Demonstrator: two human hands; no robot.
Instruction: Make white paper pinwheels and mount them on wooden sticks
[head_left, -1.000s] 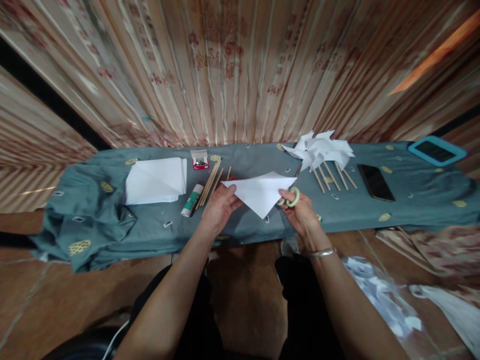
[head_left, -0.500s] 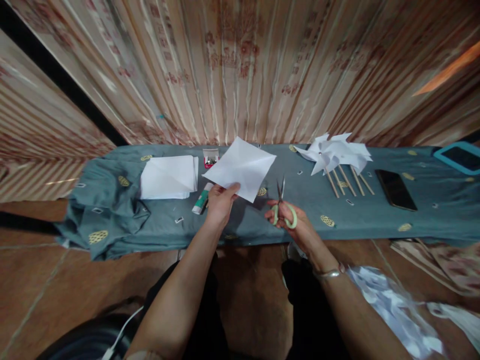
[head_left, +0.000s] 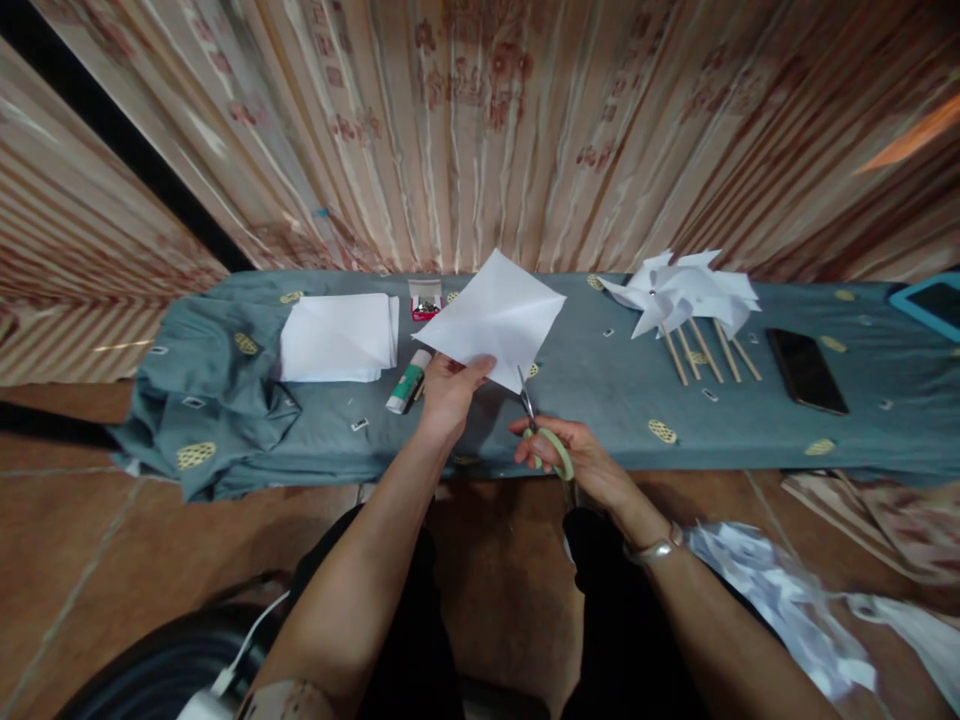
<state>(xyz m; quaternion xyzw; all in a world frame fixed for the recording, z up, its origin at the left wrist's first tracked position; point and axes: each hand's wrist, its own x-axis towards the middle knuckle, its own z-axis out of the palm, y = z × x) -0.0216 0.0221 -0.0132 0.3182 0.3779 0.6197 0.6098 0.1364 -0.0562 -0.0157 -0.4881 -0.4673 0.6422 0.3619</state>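
Holding the white paper square (head_left: 499,320) by its lower corner, your left hand (head_left: 450,395) has its fingers pinched shut on it, tilted up above the desk (head_left: 600,440), while your right hand (head_left: 559,455) has its fingers closed through the green handles of the scissors (head_left: 541,430), blades pointing up at the sheet's lower right edge and only slightly parted, as far as one can tell. The risk, as I judge it, is the thumb: it sits near the blade tips, so a cut that runs towards the held corner could nick it. The sheet is gripped at one corner only and hangs unsupported, so it may buckle or twist in the blades and the cut wander off line. You have free air above the desk's middle; to the left, a glue stick (head_left: 407,382) lies just beside your left hand, with a stack of white sheets (head_left: 340,337) beyond and a small box of pins (head_left: 425,300) behind the sheet. Finished pinwheels (head_left: 686,295) on sticks and a dark phone (head_left: 806,370) lie well apart to the right. The desk's near edge runs just under your right hand, so a dropped offcut would fall to the floor.
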